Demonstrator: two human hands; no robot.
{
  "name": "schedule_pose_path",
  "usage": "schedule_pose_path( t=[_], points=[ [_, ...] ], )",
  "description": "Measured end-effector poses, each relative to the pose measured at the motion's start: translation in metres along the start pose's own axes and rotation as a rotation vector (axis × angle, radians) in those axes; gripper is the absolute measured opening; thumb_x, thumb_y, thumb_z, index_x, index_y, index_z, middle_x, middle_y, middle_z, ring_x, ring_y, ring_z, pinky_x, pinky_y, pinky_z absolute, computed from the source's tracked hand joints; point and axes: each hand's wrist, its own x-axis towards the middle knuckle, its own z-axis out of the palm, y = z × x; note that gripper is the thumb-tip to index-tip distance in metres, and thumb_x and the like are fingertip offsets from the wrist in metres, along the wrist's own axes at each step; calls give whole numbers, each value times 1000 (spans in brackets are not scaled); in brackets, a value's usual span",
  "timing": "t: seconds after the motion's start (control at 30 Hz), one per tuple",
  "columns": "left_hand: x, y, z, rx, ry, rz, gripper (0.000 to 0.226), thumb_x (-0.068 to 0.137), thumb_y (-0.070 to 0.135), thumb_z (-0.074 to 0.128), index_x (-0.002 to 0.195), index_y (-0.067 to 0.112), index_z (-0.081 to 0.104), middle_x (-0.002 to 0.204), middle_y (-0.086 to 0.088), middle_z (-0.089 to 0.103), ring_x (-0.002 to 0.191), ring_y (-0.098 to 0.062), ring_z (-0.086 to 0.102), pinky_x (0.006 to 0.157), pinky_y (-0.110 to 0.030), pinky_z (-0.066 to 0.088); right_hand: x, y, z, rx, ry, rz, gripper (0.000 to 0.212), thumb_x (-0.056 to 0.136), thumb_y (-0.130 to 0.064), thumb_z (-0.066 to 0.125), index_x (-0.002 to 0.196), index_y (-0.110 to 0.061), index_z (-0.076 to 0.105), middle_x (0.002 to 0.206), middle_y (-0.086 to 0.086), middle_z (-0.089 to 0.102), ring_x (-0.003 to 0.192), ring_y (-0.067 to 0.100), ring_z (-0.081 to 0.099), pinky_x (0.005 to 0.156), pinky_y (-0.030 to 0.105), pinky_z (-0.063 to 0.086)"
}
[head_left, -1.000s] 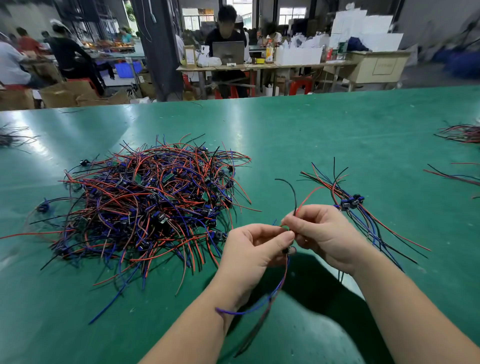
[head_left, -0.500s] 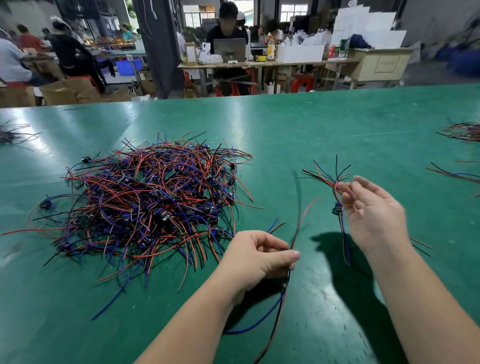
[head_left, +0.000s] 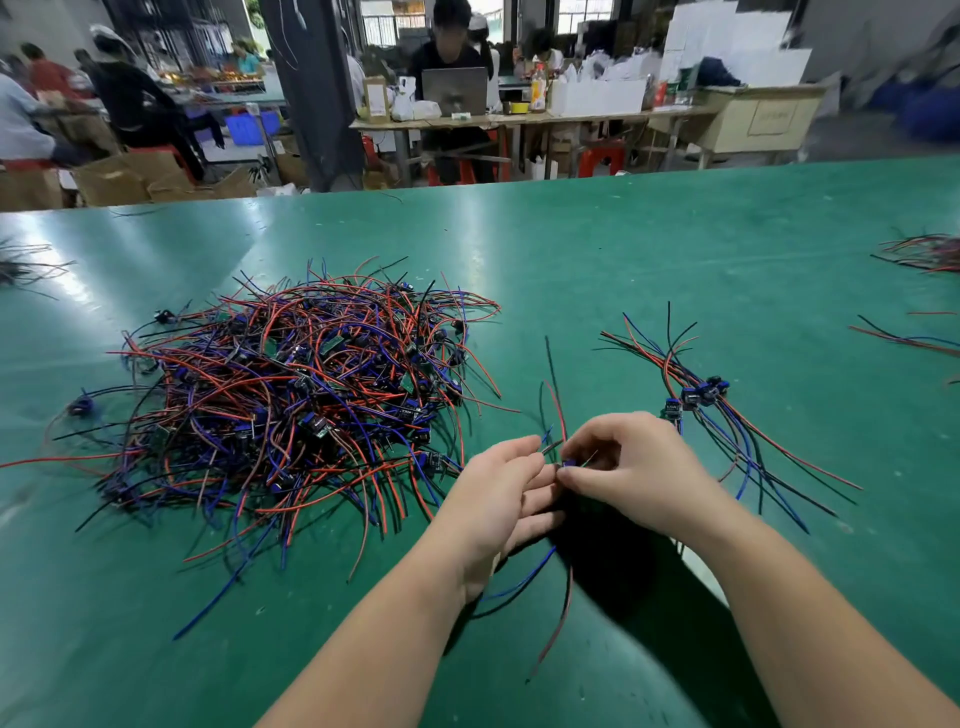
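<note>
A big tangled pile of red, blue and black wired modules (head_left: 291, 395) lies on the green table (head_left: 649, 249) at the left. A small sorted bundle (head_left: 722, 410) of the same wired parts lies to the right. Between them, my left hand (head_left: 498, 499) and my right hand (head_left: 634, 467) meet above the table. Both pinch one wired module (head_left: 567, 462), a small blue part at the fingertips. Its black and red leads rise above the hands, and blue and red leads hang below toward the near edge.
More wire bundles (head_left: 924, 254) lie at the table's far right, and a few dark wires (head_left: 26, 265) at the far left. Beyond the table's back edge stand workbenches, cardboard boxes and several seated people.
My right hand, open beside the sorted bundle half a second ago, has come back left and now pinches the module that my left hand kept holding.
</note>
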Motion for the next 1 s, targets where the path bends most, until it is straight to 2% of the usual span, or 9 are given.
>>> schedule_pose_path(
  t=[0.1, 0.23, 0.33, 0.43, 0.5, 0.57, 0.67, 0.8, 1.0],
  points=[
    [-1, 2, 0, 29, -5, 10, 33, 101, 9, 37, 133, 17, 43, 109, -8, 64, 91, -13, 66, 76, -25, 55, 3, 4, -1, 35, 88, 55, 15, 70, -16, 77, 77, -26, 69, 69, -12, 68, 59, 0, 61, 58, 4, 40],
    [0, 2, -2, 210, 116, 146, 22, 96, 3, 46, 108, 19, 55, 101, -4, 67, 84, -13, 66, 74, -23, 53, 8, 17, -6, -62, 289, 159, 19, 71, -7, 73, 86, -18, 67, 77, -4, 67, 65, 11, 63, 58, 8, 37],
    [1, -1, -10, 569, 289, 417, 25, 91, 4, 50, 93, 26, 60, 95, 6, 67, 84, -8, 62, 76, -16, 47, 13, 29, -17, -186, 397, 243, 11, 73, -7, 73, 81, -11, 68, 82, 4, 69, 78, 22, 63, 69, 23, 39],
    [1, -2, -20, 953, 382, 556, 20, 88, 14, 53, 102, 26, 63, 100, 14, 61, 89, -11, 54, 83, -18, 42, 16, 38, -25, -283, 379, 302, 8, 74, -8, 74, 81, -7, 73, 85, 11, 71, 87, 29, 62, 78, 30, 45],
    [2, -2, -25, 1134, 434, 551, 24, 88, 19, 53, 108, 24, 64, 111, 8, 60, 103, -16, 49, 94, -32, 40, 18, 40, -27, -364, 320, 320, 6, 77, -6, 71, 82, -6, 75, 86, 12, 72, 88, 31, 62, 75, 27, 43],
    [2, -3, -28, 1290, 492, 523, 27, 87, 24, 52, 112, 25, 64, 119, 8, 57, 112, -17, 45, 96, -32, 34, 20, 42, -25, -449, 253, 341, 18, 80, 0, 63, 88, -8, 76, 92, 14, 71, 90, 33, 61, 73, 27, 46],
    [3, -5, -31, 1480, 512, 469, 31, 87, 30, 51, 115, 25, 64, 125, 10, 55, 114, -18, 43, 95, -31, 33, 18, 40, -23, -529, 163, 420, 41, 85, 2, 49, 116, -15, 68, 113, 16, 64, 102, 36, 58, 83, 35, 50],
    [3, -3, -33, 1603, 554, 455, 28, 89, 35, 52, 111, 24, 66, 127, 11, 53, 113, -19, 42, 93, -32, 33, 13, 35, -20, -654, 153, 447, 34, 86, -7, 48, 117, -14, 60, 114, 15, 48, 104, 37, 51, 81, 37, 41],
    [5, 5, -41, 1748, 619, 427, 26, 93, 45, 51, 104, 27, 68, 113, 10, 56, 107, -20, 44, 87, -34, 32, 9, 22, -12, -328, 311, 234, 37, 85, -11, 58, 122, -11, 62, 110, 10, 50, 101, 29, 52, 89, 36, 40]
  ],
)
